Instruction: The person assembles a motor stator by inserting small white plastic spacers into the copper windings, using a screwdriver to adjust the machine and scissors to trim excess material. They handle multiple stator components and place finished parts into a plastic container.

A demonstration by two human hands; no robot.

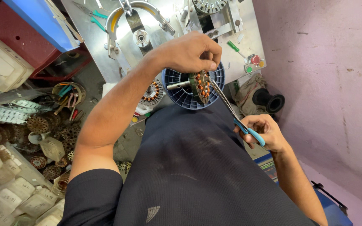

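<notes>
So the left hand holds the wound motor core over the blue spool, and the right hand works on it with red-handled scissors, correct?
Not quite: the head view shows the scissors have blue handles, not red. The rest stands: the left hand holds the wound motor core over the blue spool, and the right hand holds the scissors.

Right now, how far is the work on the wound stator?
Done: the stator already carries copper coils. In hand: the left hand holds it while the right hand brings blue-handled scissors to its edge. Left: other wound stators wait on the bench.

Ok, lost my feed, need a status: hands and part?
Left hand grips wound stator. Right hand holds blue-handled scissors, tips at its windings. Nothing blocking.
</notes>
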